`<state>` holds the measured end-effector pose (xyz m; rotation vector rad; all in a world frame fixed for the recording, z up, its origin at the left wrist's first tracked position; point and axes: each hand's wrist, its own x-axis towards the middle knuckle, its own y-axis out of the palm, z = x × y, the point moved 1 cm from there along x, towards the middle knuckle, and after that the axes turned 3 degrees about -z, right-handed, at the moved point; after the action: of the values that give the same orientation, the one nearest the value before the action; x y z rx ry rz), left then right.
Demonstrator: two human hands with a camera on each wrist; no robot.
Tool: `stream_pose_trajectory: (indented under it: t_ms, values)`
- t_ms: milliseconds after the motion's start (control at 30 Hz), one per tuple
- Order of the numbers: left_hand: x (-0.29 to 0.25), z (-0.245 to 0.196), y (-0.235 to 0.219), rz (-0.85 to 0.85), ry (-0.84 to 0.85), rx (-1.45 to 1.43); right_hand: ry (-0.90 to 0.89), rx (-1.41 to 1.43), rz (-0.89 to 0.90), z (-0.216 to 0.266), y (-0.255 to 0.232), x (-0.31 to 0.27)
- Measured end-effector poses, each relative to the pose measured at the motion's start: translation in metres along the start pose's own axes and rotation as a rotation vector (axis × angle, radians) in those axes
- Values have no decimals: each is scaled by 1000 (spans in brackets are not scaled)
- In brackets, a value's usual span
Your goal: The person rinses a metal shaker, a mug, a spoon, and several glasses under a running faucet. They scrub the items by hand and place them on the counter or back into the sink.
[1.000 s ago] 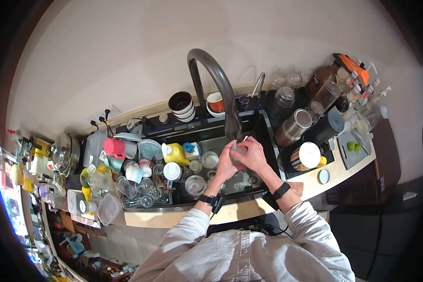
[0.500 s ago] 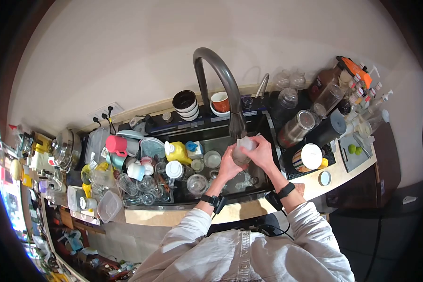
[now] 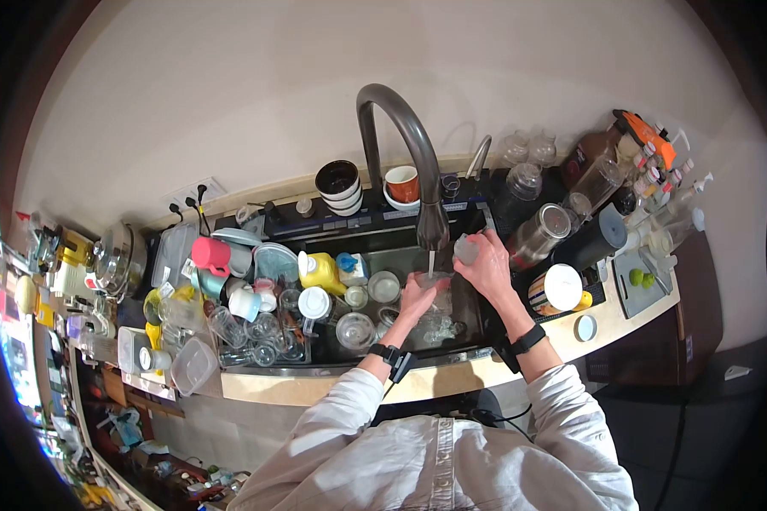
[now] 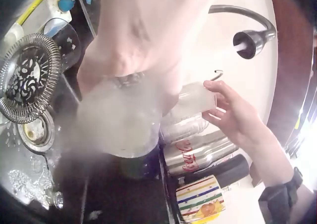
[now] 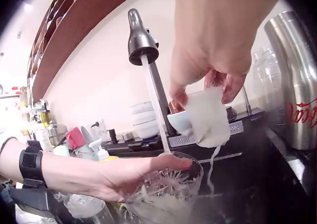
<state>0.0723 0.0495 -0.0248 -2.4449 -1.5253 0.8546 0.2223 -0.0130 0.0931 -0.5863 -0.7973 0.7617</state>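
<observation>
My left hand (image 3: 418,300) grips a clear patterned glass (image 5: 166,197) under the faucet, and a stream of water (image 5: 154,100) runs down onto the glass and thumb. To the right and a little higher, my right hand (image 3: 488,271) pinches a frosted, whitish cup-shaped piece (image 5: 208,117) by its upper edge; water trails from its lower edge. In the left wrist view the glass (image 4: 121,122) is blurred below my left hand (image 4: 136,50), while my right hand (image 4: 240,115) holds the frosted piece (image 4: 194,99) apart from it.
The faucet (image 3: 432,223) arches over the sink. Bowls and glassware (image 3: 354,330) lie in the sink's left part, with a crowded pile of cups and a yellow bottle (image 3: 319,271) beside them. Steel tumbler (image 3: 547,223) and striped cup (image 3: 556,289) stand at right.
My hands were together around the glass and have moved apart. My right hand has carried the frosted piece up and right; my left hand holds the glass lower, under the water.
</observation>
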Motion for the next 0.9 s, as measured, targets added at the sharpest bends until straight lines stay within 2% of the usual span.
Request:
stream_pose_trajectory:
  t_ms: [100,200,300,400,467,533,633,667,900]
  values:
    - [23,31,16,262,-119,-548,75,-23,33,-7,-1,-1]
    - [30,34,18,424,-395,-889,106,-64,88,-16,-2,-2]
    - [27,32,12,450,-388,-1005,99,-73,106,-29,-2,-2]
    - [22,24,7,478,-278,-943,104,-56,112,-40,0,-1]
    - [15,11,3,317,-141,-574,131,-48,128,-44,3,6]
    - [-7,-24,-12,121,12,-267,133,-57,92,-42,4,18]
    - [-1,-4,2,-105,370,-194,106,-46,6,-41,7,42]
    - [1,2,4,-87,424,-179,89,-30,-31,-43,10,51]
    - [-18,-8,-10,-112,554,-203,113,-22,-125,-49,32,111]
